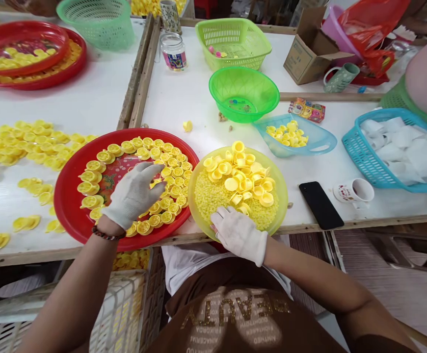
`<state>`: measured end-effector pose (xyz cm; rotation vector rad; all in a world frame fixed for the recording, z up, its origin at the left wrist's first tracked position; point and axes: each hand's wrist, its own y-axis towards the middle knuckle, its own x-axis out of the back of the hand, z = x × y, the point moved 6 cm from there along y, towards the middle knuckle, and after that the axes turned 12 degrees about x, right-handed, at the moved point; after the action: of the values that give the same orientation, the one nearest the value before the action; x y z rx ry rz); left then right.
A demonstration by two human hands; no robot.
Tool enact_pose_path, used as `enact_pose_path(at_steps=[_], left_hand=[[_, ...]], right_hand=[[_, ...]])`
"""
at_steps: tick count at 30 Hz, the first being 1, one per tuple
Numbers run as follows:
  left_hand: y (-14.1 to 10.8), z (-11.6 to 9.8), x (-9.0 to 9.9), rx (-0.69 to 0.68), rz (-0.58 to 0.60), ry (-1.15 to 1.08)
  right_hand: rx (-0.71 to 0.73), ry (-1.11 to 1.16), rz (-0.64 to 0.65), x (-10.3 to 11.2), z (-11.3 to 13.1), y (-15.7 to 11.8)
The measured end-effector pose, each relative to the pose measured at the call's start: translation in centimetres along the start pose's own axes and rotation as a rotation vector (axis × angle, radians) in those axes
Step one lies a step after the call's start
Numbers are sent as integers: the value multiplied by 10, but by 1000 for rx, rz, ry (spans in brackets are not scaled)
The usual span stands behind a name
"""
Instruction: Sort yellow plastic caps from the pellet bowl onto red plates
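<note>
My left hand (136, 191), in a white glove, is over the red tray (66, 196), with thumb and fingers apart. Small yellow plastic cup-shaped pieces (167, 216) stand in rows around the tray, several close under the fingertips. No piece shows between thumb and fingers. My right hand (239, 234), also gloved, rests at the near side of the yellow bowl (280, 184). Its fingers lie stretched out on the tiny yellow pellets (213, 193), the tips partly hidden. More loose yellow cup pieces (246, 174) are heaped on the pellets, just beyond that hand.
Loose yellow pieces (33, 142) lie on the white table at left. Behind the bowl are a green basin (243, 93) and a blue scoop (318, 142) with yellow pieces. A black phone (321, 205), a mug (353, 190) and a blue basket (360, 152) stand at right.
</note>
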<state>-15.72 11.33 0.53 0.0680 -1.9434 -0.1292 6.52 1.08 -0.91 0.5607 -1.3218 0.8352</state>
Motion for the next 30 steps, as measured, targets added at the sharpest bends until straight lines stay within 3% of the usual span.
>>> enact_pose_path(at_steps=[2, 5, 8, 12, 15, 18, 23, 30], left_hand=[[-1, -43, 0, -78, -64, -60], [4, -100, -28, -192, 3, -3], [9, -123, -52, -251, 53, 77], [-5, -115, -44, -264, 30, 1], [-29, -108, -35, -302, 89, -35], [-45, -105, -37, -276, 107, -59], [-47, -102, -45, -170, 20, -132], [-47, -101, -46, -137, -83, -5]], right_hand=[[-31, 33, 13, -4, -1, 1], [-111, 90, 5, -12, -6, 2], [-187, 196, -56, -15, -13, 2], [-238, 592, -382, 2, -33, -4], [-323, 1216, -673, 10, -55, -8], [-393, 1621, -797, 15, -67, 4], [-358, 1808, -1014, 29, -77, 40], [-293, 1685, -1152, 23, -84, 60]])
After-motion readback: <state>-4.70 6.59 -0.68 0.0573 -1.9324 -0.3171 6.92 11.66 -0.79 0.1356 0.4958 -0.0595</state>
